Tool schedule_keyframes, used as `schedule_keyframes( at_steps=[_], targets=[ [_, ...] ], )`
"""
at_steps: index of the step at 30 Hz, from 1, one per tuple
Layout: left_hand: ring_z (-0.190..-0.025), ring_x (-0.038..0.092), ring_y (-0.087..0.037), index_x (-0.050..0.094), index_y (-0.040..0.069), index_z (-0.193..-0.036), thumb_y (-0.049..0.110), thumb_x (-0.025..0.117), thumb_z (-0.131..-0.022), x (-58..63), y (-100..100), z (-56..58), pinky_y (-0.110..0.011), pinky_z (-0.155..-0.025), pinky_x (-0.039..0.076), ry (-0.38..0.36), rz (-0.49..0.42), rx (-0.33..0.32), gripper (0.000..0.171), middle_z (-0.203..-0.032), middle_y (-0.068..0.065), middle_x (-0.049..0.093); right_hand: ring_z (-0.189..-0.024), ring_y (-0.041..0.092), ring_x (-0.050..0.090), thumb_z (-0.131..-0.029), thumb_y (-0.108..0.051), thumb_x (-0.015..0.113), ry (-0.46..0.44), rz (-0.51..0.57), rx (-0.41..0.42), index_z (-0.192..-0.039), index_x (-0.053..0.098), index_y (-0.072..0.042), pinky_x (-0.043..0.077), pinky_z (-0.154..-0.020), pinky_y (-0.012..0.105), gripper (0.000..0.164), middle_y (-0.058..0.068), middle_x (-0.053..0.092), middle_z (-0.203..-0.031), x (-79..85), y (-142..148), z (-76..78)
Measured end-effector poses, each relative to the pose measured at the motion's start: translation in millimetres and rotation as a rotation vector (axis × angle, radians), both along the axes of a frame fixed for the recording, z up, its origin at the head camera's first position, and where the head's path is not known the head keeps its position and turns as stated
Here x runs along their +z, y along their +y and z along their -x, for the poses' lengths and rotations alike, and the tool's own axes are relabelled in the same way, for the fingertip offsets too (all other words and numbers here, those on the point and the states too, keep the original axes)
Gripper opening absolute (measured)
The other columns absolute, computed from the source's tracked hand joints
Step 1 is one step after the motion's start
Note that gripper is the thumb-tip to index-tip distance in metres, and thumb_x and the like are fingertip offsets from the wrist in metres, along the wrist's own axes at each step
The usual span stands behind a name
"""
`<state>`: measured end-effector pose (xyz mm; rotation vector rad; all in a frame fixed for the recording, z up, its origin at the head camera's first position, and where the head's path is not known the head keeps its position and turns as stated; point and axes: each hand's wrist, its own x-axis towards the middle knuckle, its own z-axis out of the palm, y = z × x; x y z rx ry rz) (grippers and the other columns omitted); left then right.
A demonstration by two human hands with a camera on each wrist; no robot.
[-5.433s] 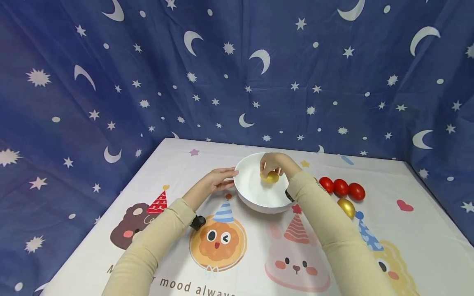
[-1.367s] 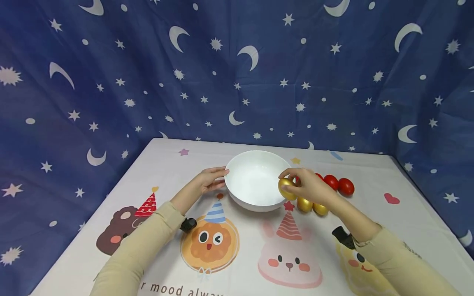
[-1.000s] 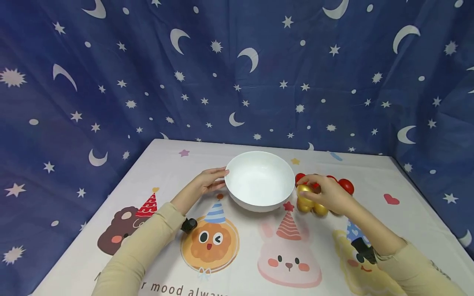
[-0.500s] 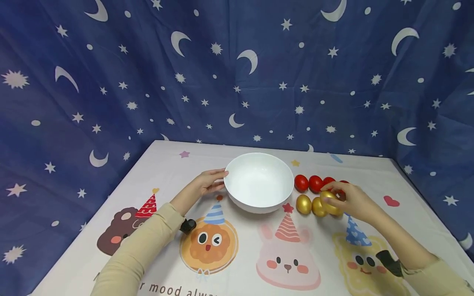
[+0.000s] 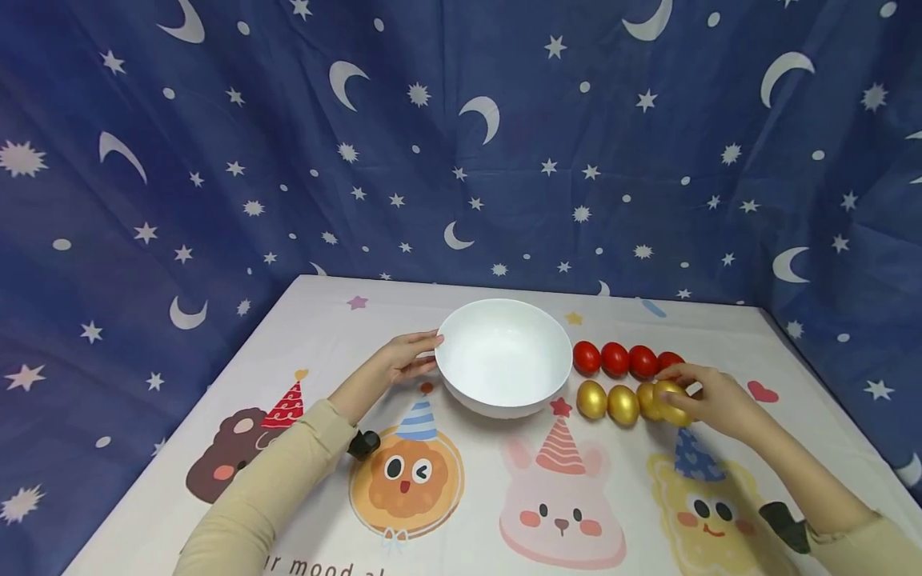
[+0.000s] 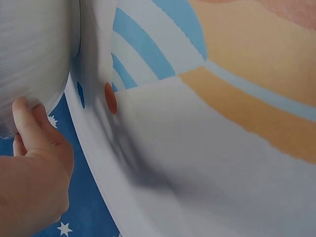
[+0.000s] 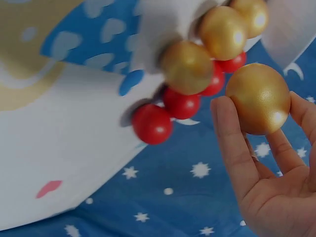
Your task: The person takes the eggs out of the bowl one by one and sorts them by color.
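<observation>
A white bowl [image 5: 504,360] stands near the middle of the table, its white inside showing. My left hand [image 5: 410,358] rests on the bowl's left side, its fairly straight fingertips at the rim and outer wall; the left wrist view shows the fingers [image 6: 32,126] against that wall. Off to the right, my right hand [image 5: 716,400] pinches a gold egg [image 7: 258,98] between thumb and fingers. It holds this egg at the right end of a row of gold eggs [image 5: 623,406], overlapping the third one in the head view. Several red eggs [image 5: 615,360] lie in a row behind.
The table wears a white cloth [image 5: 461,544] with cartoon prints, such as a pink rabbit [image 5: 562,512]. A blue curtain [image 5: 403,144] with moons and stars hangs behind the table's back edge. The bowl's right side is close to the left ends of both egg rows.
Earlier my right hand gripped a gold egg inside the bowl. Since 1.4 s ago it has carried a gold egg rightward from the bowl's rim along the gold row. My left hand stays at the bowl.
</observation>
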<state>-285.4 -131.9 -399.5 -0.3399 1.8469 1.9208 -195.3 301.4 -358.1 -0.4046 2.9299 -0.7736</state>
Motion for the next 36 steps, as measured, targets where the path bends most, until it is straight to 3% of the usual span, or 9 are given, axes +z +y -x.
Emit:
schedule_keyframes(
  at_steps=[6, 15, 26, 36],
  targets=[
    [-0.069, 0.062, -0.004, 0.044, 0.014, -0.141, 0.023, 0.060, -0.094, 0.6, 2, -1.0, -0.011, -0.064, 0.058, -0.011, 0.006, 0.020, 0.051, -0.133, -0.016, 0.052, -0.078, 0.023, 0.059, -0.089, -0.020, 0.066, -0.060, 0.002, -0.062, -0.115, 0.057, 0.007, 0.061, -0.058, 0.029, 0.038, 0.027, 0.060, -0.098, -7.3, 16, 5.6],
    [-0.070, 0.062, -0.004, 0.043, 0.013, -0.142, 0.023, 0.060, -0.094, 3.2, 1, -1.6, -0.012, -0.067, 0.059, -0.008, -0.004, 0.018, 0.052, -0.138, -0.017, 0.047, -0.072, 0.018, 0.059, -0.090, -0.022, 0.065, -0.090, 0.046, -0.105, -0.117, 0.055, 0.009, 0.061, -0.057, 0.028, 0.042, 0.030, 0.059, -0.096, -10.0, 28, 9.4],
    [-0.071, 0.062, -0.004, 0.042, 0.013, -0.142, 0.022, 0.059, -0.094, 2.3, 2, -3.5, -0.012, -0.070, 0.059, 0.001, 0.001, 0.025, 0.052, -0.137, -0.018, 0.048, -0.074, 0.020, 0.055, -0.090, -0.031, 0.065, -0.174, -0.005, -0.159, -0.118, 0.053, 0.008, 0.062, -0.062, 0.031, 0.050, 0.027, 0.057, -0.094, -22.0, 35, 20.4],
    [-0.071, 0.062, -0.005, 0.045, 0.013, -0.140, 0.022, 0.060, -0.093, 1.9, 3, -2.0, -0.013, -0.069, 0.059, -0.013, -0.017, 0.049, 0.050, -0.136, -0.017, 0.049, -0.071, 0.021, 0.052, -0.091, -0.022, 0.063, -0.200, -0.022, -0.149, -0.116, 0.053, 0.009, 0.059, -0.058, 0.029, 0.042, 0.023, 0.056, -0.088, -29.2, 37, 27.5]
  ],
)
